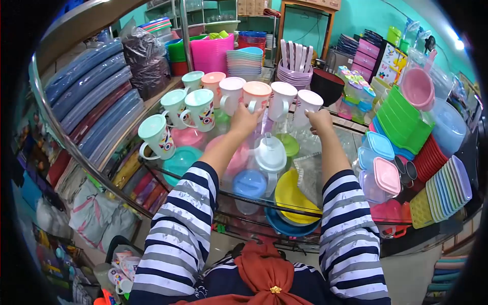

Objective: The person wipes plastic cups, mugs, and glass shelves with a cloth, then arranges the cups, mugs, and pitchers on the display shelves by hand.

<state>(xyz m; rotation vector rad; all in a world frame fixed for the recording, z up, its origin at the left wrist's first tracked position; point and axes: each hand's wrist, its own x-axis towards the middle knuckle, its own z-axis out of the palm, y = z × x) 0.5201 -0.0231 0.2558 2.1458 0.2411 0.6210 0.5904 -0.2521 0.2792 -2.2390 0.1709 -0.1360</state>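
Lidded mugs stand in a row along a glass counter. My left hand (245, 122) has its fingers closed at the handle of the orange-lidded mug (257, 89). My right hand (320, 122) is at the side of the rightmost white mug (309, 98), with its fingers bent round the handle area. Between them stands another white mug (282, 96). Left of my left hand is a pale pink-lidded mug (232, 91). Several green-lidded mugs, one of them the nearest mug (156, 134), stand farther left.
Under the glass lie a white jug (271, 152), a blue-lidded container (249, 184) and a yellow bowl (292, 201). Stacked green baskets (404, 119) and lidded boxes (386, 175) are on the right. Wrapped blue packs (91, 76) and a metal rail are on the left.
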